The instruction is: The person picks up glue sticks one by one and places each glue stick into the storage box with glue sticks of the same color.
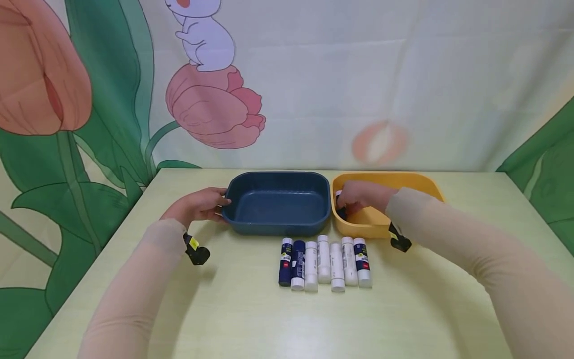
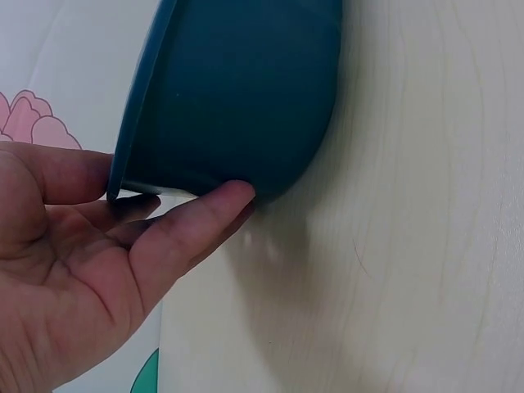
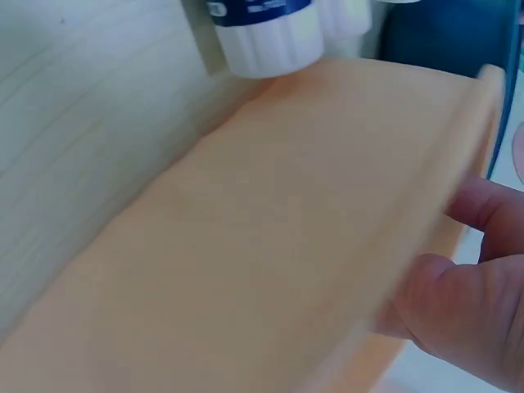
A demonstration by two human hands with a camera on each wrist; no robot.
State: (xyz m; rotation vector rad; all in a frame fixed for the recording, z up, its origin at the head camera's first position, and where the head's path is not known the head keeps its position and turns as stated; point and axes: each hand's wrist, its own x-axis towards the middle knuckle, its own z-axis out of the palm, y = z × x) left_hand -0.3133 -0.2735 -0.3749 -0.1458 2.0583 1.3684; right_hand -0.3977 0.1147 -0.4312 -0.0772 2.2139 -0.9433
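My left hand (image 1: 203, 204) grips the left end of a dark blue tray (image 1: 275, 230). In the left wrist view, its fingers (image 2: 192, 225) lie along the outer wall of that tray, close under the rim. My right hand (image 1: 360, 194) reaches down into a yellow tray (image 1: 394, 177) and holds a dark blue glue stick (image 1: 342, 213) with a white end near the left wall. The yellow wall hides that stick in the right wrist view, where part of the right hand (image 3: 471, 295) shows beyond the rim.
Several glue sticks (image 1: 324, 259), some white and some dark blue, lie side by side in front of the trays on the pale table (image 1: 242, 309). Both trays stand next to each other at the back, before a printed cloth (image 1: 314, 99).
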